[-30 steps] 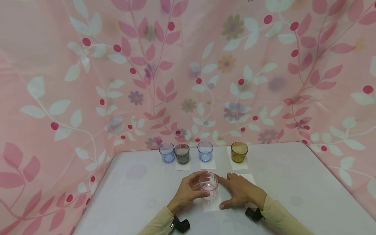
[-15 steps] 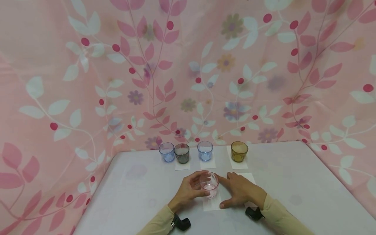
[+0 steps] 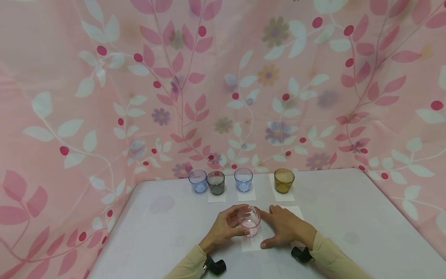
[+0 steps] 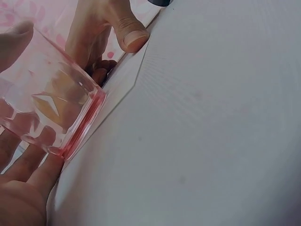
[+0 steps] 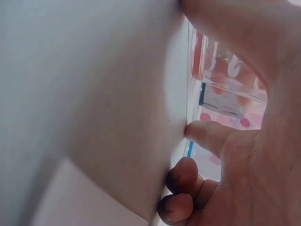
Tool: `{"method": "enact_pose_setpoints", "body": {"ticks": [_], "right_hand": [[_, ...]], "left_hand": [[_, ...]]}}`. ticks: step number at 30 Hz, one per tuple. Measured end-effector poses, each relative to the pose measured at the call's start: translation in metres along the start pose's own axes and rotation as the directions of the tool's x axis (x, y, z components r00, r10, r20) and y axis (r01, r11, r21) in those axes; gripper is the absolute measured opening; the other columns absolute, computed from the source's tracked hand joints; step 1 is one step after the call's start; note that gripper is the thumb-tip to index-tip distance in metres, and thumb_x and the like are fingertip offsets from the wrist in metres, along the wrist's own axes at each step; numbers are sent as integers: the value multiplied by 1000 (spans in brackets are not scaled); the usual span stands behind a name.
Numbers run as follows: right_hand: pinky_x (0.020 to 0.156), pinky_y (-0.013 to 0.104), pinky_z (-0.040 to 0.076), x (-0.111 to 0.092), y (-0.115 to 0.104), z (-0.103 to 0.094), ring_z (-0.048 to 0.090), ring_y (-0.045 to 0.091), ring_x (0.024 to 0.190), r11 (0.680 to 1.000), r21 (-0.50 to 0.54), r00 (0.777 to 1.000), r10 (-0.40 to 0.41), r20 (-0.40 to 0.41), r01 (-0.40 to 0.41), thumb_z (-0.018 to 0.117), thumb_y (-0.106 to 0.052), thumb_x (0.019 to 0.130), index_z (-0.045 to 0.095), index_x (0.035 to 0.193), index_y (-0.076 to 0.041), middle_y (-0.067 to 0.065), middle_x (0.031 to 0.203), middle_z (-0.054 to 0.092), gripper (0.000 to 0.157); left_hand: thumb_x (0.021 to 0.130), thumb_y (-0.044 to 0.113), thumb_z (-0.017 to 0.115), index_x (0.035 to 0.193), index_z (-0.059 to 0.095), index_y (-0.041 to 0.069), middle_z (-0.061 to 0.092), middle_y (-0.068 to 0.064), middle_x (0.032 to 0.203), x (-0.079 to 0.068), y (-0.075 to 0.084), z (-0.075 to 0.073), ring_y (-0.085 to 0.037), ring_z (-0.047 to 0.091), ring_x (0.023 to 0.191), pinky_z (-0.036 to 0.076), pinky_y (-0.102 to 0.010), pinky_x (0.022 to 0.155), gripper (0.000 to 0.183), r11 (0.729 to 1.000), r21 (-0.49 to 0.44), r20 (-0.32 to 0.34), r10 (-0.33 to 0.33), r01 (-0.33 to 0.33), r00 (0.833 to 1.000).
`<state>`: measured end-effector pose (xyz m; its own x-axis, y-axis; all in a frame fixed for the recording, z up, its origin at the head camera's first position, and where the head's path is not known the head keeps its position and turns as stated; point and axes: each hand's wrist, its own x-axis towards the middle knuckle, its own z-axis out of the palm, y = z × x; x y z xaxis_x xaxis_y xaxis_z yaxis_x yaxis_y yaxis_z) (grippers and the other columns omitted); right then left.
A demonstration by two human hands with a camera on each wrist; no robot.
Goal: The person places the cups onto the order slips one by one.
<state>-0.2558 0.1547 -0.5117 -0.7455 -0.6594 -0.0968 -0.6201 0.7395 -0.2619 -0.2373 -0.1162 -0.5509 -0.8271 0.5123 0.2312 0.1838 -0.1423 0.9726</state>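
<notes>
A pink-tinted clear glass tumbler (image 3: 249, 223) stands upright at the front middle, over a white paper slip (image 3: 251, 245). My left hand (image 3: 224, 224) holds it from the left, thumb on the near side and fingers round the far side. Close on the right, my right hand (image 3: 287, 224) rests low, its thumb and index finger spread and touching the slip's area. In the right wrist view the glass (image 5: 230, 70) appears beyond that hand, whose other fingers (image 5: 183, 176) are bent and hold nothing. The left wrist view shows the glass base (image 4: 84, 125) at the slip.
Along the back of the white table (image 3: 146, 221) stand two blue glasses (image 3: 198, 182) (image 3: 243, 180), a grey glass (image 3: 216, 183) and an amber glass (image 3: 283, 181). Paper slips lie under several of them. Another slip (image 3: 296, 211) lies partly beneath the right hand. A floral curtain (image 3: 223, 85) hangs behind.
The pink glass and my left hand have shifted slightly to the right over the slip. My right hand has stayed in place.
</notes>
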Motion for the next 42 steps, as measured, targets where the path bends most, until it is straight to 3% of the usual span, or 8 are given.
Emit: {"method": "enact_pose_setpoints", "body": {"ticks": [15,22,27,32,37,42], "right_hand": [[71,30,43,1,3,4,45,12,84,1000,-14,1000,0,-4,0,78,-84,71,42,164,-28,-3,97,52,114],[70,29,43,1,4,5,45,12,83,1000,-8,1000,-4,-11,4,78,-84,71,43,164,-28,-3,95,51,114],[72,32,46,1,3,5,46,12,85,1000,-17,1000,3,-11,-3,78,-84,71,45,162,-26,-2,97,53,114],[71,31,45,1,2,5,46,12,85,1000,-4,1000,4,-8,-4,79,-84,71,45,163,-26,-2,98,53,113],[70,30,43,1,2,4,46,13,85,1000,13,1000,-1,-15,2,79,-82,72,45,162,-26,-2,98,51,112],[71,30,44,0,2,3,46,13,85,1000,3,1000,8,-10,-8,80,-82,71,45,162,-26,-2,98,52,112]], "left_hand": [[88,8,86,154,49,1,53,-24,157,-2,6,0,-42,48,149,43,-34,122,76,995,90,3,-41,41,999],[85,8,89,158,45,6,48,-16,163,-2,10,0,-30,45,153,38,-24,124,85,983,174,11,-64,61,998],[85,10,90,160,39,1,42,-23,165,-2,22,-9,-40,41,155,35,-34,128,91,971,241,19,6,-10,1000],[87,9,89,160,39,1,47,-18,164,-3,38,-29,-42,44,152,36,-49,126,89,959,272,-23,95,-86,995],[88,-2,84,158,41,-2,54,-25,155,-6,68,-53,-50,55,138,45,-55,118,82,919,334,-74,248,-210,966],[86,-10,81,151,48,-10,57,-35,146,-11,96,-73,-48,61,129,53,-50,112,73,890,368,-217,365,-271,905]]}}
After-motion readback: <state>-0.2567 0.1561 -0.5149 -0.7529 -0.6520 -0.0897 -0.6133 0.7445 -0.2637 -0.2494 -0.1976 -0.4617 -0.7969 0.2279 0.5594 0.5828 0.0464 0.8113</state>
